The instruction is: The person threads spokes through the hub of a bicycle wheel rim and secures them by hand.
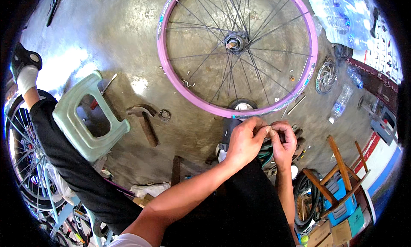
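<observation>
My left hand [247,140] and my right hand [283,143] meet fingertip to fingertip just below the near edge of a pink bicycle rim [185,89]. Both are closed in a pinch; whatever sits between the fingertips is too small to make out. Thin dark spokes run loosely from the wheel's hub [235,43], and some ends do not reach the rim. The wheel lies flat, its near edge over a dark shoe [243,105]. Several small silvery pieces [185,82] are scattered on the floor beside and inside the rim.
To the left are a pale green plastic stool [68,118], a hammer [147,126] and a metal ring [164,115]. A brake disc [326,77], a plastic bottle [341,103] and a wooden stool frame [340,163] are on the right. Bicycle wheels [21,140] stand at far left.
</observation>
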{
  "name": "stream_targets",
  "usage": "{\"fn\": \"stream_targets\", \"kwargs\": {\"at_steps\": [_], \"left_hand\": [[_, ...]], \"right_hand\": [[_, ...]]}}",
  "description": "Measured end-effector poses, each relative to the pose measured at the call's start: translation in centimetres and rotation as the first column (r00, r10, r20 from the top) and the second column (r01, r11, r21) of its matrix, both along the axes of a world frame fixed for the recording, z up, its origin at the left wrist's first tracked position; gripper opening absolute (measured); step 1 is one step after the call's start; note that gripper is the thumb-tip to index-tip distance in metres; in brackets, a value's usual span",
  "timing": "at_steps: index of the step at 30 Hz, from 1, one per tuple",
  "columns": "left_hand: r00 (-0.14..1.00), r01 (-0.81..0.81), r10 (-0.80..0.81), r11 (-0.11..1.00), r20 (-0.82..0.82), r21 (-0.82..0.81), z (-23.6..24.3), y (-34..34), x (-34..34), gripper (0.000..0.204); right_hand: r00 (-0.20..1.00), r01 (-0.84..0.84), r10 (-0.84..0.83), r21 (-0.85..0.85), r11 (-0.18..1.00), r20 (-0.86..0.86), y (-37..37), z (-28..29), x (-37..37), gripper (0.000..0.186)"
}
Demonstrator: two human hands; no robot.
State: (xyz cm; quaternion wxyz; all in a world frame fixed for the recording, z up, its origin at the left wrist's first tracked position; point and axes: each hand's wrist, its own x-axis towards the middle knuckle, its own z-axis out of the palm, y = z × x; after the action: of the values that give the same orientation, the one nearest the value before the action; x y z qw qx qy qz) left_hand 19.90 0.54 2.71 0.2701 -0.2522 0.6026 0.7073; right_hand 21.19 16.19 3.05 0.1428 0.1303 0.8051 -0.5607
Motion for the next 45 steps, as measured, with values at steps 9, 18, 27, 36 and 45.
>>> {"fn": "stream_targets", "kwargs": {"at_steps": [9,18,27,36,45], "left_hand": [[0.984,-0.176,0.176,0.984,-0.011,-0.025,-0.6,-1.5,1.0,0.01],[0.989,-0.151,0.151,0.986,0.002,-0.076,-0.7,-4.9,1.4,0.008],[0.982,-0.146,0.16,0.98,0.103,-0.134,-2.3,-7.5,3.6,0.006],[0.994,-0.085,0.097,0.981,0.057,-0.176,-1.9,-7.5,2.4,0.007],[0.489,-0.075,-0.565,0.731,-0.664,-0.678,0.3,-3.1,-8.7,0.025]], "right_hand": [[0.877,0.48,-0.481,-0.055,0.875,0.001,2.6,-3.3,-4.4,0.01],[0.876,0.461,-0.48,-0.209,0.862,-0.049,2.5,-5.5,-6.6,0.012],[0.88,0.45,-0.461,-0.115,0.886,-0.111,2.6,-6.0,-6.8,0.014],[0.881,0.445,-0.461,-0.141,0.884,-0.109,2.6,-6.6,-6.4,0.016],[0.915,0.373,-0.379,-0.066,0.925,-0.141,2.9,-6.7,-6.5,0.011]]}}
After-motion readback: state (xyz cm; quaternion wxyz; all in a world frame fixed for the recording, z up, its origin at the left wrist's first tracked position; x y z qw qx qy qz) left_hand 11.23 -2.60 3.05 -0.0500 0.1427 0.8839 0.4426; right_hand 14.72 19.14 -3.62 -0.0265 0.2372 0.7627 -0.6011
